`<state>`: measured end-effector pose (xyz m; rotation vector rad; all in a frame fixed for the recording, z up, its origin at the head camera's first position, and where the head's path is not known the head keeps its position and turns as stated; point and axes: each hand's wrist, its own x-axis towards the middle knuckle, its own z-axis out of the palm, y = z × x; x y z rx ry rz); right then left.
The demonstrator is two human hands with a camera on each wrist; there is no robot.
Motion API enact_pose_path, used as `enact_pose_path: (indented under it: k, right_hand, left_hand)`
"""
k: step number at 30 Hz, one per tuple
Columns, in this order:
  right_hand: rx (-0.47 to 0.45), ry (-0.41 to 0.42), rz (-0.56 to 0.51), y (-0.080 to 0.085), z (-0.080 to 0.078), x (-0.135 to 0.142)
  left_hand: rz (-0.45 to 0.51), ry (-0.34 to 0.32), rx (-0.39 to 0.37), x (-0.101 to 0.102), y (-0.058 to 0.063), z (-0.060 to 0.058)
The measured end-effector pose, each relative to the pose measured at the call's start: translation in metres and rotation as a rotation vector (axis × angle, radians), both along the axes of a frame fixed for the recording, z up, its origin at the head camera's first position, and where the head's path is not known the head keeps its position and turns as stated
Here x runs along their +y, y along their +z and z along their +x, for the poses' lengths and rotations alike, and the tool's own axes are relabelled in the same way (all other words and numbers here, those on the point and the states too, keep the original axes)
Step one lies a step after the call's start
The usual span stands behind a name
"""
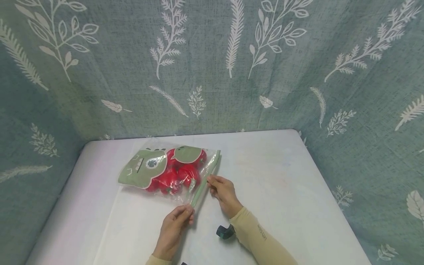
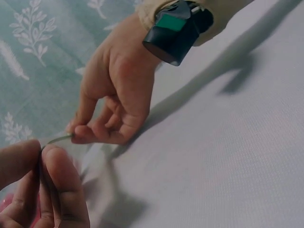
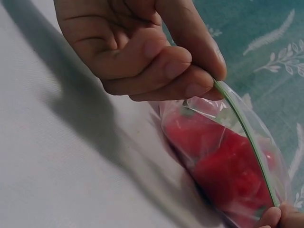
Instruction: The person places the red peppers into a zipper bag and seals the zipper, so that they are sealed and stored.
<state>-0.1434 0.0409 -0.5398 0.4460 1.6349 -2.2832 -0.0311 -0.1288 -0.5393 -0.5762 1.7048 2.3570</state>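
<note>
A clear zip bag printed with a green dinosaur lies on the white table, its green zip strip slanting along the right side. Inside it are several rounded red things with green tops. My left hand pinches the strip's near end between thumb and forefinger. Farther up the same strip, my right hand pinches it with thumb and fingers. The right wrist view shows the green strip stretched between both hands, with the red contents behind clear plastic.
The white table has its far edge against a green leaf-patterned curtain, which also hangs along both sides. A dark camera mount is strapped at my right wrist, over a beige sleeve.
</note>
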Motion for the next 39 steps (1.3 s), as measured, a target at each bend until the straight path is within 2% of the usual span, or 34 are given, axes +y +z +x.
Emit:
enact_pose_path:
  k: [22,39]
  right_hand:
    - [-0.021,-0.023,-0.054,0.001,-0.016,0.005]
    - [-0.051,-0.044,-0.081,0.001,-0.029,0.011]
  left_hand:
    - [0.003,0.018,-0.003,0.004,0.002,0.001]
    - [0.000,0.019,-0.017,0.007,0.000,0.002]
